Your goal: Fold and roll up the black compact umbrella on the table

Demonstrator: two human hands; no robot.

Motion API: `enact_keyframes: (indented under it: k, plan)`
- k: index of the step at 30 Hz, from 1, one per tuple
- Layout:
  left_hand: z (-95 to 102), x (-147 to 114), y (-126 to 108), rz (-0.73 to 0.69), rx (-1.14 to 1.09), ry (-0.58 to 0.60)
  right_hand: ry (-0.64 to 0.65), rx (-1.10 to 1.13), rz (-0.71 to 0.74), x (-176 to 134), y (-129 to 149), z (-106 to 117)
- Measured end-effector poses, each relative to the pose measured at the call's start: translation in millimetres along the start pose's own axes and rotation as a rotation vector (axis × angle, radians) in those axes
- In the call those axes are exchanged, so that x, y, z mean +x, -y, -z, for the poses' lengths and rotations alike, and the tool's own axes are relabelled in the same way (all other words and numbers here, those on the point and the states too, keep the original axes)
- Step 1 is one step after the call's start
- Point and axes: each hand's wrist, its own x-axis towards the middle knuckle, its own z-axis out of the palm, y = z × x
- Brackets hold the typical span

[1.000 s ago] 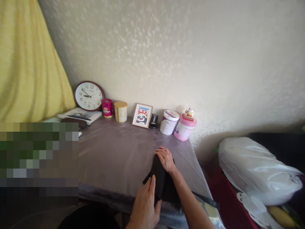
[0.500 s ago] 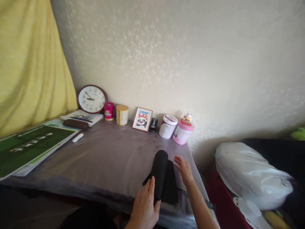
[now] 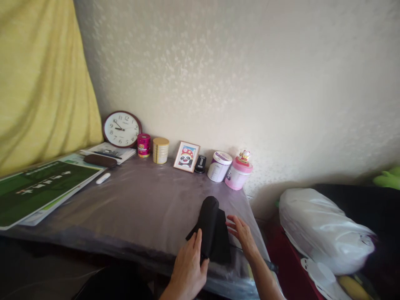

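Note:
A black cloth-like roll lies near the table's front right corner, with a flat black flap spreading out at its right side. At the roll's near end, my left hand grips it, fingers along its left side and thumb at the bottom. Just right of the flap, my right hand hovers with its fingers apart and nothing in them. The inside of the roll is hidden.
Along the wall stand a clock, a pink tin, a yellow-lidded can, a framed panda picture and two tubs. Green-covered papers lie left. A white plastic bag sits right, beyond the table edge.
My right hand has come slightly lower and nearer to me beside the flap. My left hand stays on the roll. The view has shifted slightly.

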Motion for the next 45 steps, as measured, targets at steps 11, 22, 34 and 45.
enact_keyframes:
  k: [11,22,34,45]
  plan:
    - [-2.9,0.6,2.2,-0.005,-0.031,-0.028,-0.009,-0.030,-0.018,-1.1,-3.6,3.1]
    - [-2.1,1.7,2.2,-0.001,-0.025,-0.017,-0.011,-0.044,-0.031,3.0,-3.2,0.9]
    - [2.1,0.2,0.1,0.008,-0.010,0.012,-0.063,-0.111,-0.097,5.0,-3.6,-12.9]
    - [3.0,1.8,-0.2,0.012,-0.007,0.022,0.103,-0.195,0.024,10.4,-4.0,-40.1]
